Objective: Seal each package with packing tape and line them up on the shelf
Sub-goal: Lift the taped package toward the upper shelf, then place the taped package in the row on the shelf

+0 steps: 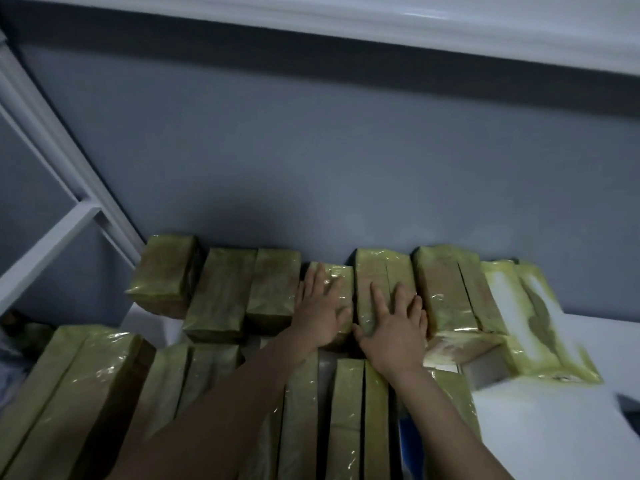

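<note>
Packages, brown and wrapped in glossy tape, sit on the white shelf in a back row against the grey wall. Long axes run from the wall toward the camera, sides touching or just apart.

Left package and right package lie side by side mid-row, with a narrow dark gap between them. More packages flank them on both sides. The far-right package is angled and overexposed. The front row lies nearer the camera with the same orientation, under both forearms. A white frame post stands at left.

Left grip lies flat on top of the left package, fingers straight and spread. Right grip lies flat on the right package, fingers spread, thumb at the gap. Neither is curled round anything.
</note>
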